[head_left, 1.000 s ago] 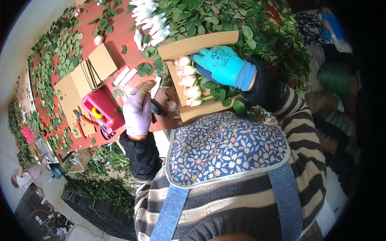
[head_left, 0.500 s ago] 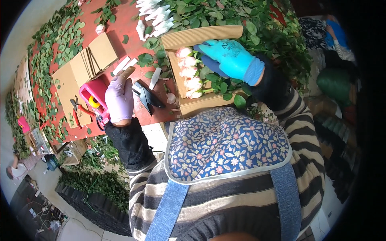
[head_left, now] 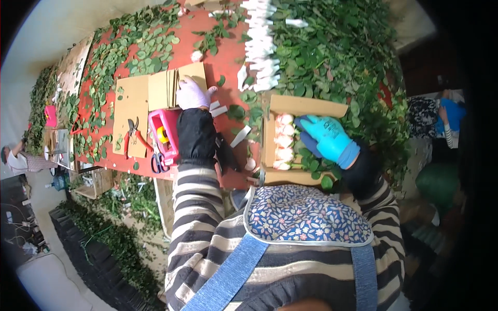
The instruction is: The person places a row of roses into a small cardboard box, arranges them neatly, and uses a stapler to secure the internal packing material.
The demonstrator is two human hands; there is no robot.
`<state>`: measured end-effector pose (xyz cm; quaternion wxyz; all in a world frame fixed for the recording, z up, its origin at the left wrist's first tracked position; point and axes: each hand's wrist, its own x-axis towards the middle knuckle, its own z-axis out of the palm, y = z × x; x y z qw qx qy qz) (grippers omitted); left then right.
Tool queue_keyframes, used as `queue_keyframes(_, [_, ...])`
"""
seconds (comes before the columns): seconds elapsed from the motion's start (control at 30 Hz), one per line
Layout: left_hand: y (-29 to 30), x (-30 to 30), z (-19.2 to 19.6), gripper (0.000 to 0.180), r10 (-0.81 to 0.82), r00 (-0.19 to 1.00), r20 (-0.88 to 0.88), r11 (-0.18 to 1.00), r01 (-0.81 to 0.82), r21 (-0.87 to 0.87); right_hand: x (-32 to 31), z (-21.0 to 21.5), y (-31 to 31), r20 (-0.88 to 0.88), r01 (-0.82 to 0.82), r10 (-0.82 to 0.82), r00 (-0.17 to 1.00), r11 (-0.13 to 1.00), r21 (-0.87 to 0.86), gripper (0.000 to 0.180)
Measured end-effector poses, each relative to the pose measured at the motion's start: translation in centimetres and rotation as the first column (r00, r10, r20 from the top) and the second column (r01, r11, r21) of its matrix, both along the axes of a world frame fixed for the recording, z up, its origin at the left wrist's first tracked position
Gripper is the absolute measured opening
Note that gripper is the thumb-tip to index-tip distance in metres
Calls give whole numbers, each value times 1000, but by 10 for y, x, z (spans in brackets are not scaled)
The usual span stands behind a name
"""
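Note:
My left hand (head_left: 193,95), in a pale lilac glove, reaches over a stack of folded cardboard pieces (head_left: 164,89). Its fingers touch the edges of the pieces, and the thumb sticks out to the side. In front of me lies a corrugated cardboard wrapper (head_left: 310,103) with a row of pale pink roses (head_left: 283,141) inside, heads to the left. Across their stems and leaves rests my right hand (head_left: 327,140) in a blue glove, fingers stretched beside the blooms. The stems under it are hidden.
Near my left forearm are a pink tape dispenser (head_left: 165,136), scissors (head_left: 160,163) and red-handled pruning shears (head_left: 134,137) on a flat cardboard sheet (head_left: 128,111). White paper strips (head_left: 239,137) and white bundles (head_left: 262,52) lie on the red table. Loose leaves (head_left: 332,57) heap at the right.
My left hand has moved away from the tape dispenser, forward to the stack of cardboard pieces. My right hand has stayed on the roses. The view has shifted left.

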<state>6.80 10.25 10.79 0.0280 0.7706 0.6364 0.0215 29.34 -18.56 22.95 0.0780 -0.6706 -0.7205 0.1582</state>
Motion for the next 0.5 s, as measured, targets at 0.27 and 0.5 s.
queue_keyframes(0.27, [46, -13, -42, 87, 18, 996, 93, 976, 2, -216, 1, 18, -4, -136, 24, -19, 991, 999, 37, 36])
queue_keyframes(0.5, [71, -71, -76, 66, 226, 593, 773, 925, 118, -361, 4, 14, -1, -82, -34, 47, 996, 987, 159, 30])
